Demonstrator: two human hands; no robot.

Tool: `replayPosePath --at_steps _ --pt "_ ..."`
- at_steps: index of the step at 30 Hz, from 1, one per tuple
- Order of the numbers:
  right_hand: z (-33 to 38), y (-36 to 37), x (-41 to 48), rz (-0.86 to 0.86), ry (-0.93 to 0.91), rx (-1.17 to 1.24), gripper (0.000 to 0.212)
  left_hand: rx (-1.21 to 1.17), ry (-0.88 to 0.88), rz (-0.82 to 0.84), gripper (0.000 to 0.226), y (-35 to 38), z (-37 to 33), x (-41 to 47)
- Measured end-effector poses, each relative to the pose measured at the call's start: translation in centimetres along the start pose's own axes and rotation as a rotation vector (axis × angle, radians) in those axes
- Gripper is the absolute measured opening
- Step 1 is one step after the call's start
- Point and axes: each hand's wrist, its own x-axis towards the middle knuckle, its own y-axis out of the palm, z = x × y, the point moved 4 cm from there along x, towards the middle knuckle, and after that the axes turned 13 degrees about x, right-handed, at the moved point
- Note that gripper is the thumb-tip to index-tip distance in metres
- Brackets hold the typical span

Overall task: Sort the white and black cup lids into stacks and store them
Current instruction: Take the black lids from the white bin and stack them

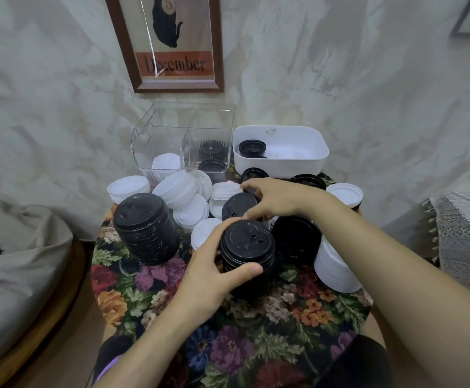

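A stack (246, 245) is being gripped by the left hand (214, 264); a lid (235, 205) is being pinched by the right hand (278, 200), arm outstretched.

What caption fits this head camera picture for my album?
Left hand grips a short stack of black plastic cup lids while right hand pinches another black plastic lid at the flowered-cloth table.

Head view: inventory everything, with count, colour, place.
held black stack: one, black, table centre
tall black stack: one, black, table left
loose black lid: one, black, mid-table
other black lids: several, black, table right
white lids: several, white, mid-table
white stack: one, white, table right
clear bin: one, transparent, back left
white tub: one, white, back right
tablecloth: one, floral, table
framed picture: one, brown, wall
left hand: grips held black stack
right hand: grips loose black lid
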Motion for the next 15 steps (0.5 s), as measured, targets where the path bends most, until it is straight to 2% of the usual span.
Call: replayPosePath --at_steps 2,5,7,11,15 --pt "-0.1 0.4 0.2 0.010 -0.022 -0.040 0.083 0.017 0.002 0.006 0.076 -0.4 -0.1 -0.1" --pt "-0.1 0.5 0.5 0.035 -0.054 -0.071 0.073 0.072 0.014 0.079 0.080 0.2 -0.6 0.1" --pt "0.1 0.5 0.7 0.054 -0.059 -0.148 0.068 0.064 0.001 0.058 0.074 0.4 -0.7 0.3" --pt "-0.2 0.6 0.5 0.091 0.001 -0.247 0.077 0.008 -0.016 0.030 0.068 0.7 -0.3 0.1" --pt "0.1 0.1 0.8 -0.038 -0.047 -0.195 0.084 -0.024 -0.012 0.023 0.070 0.8 -0.1 0.0"
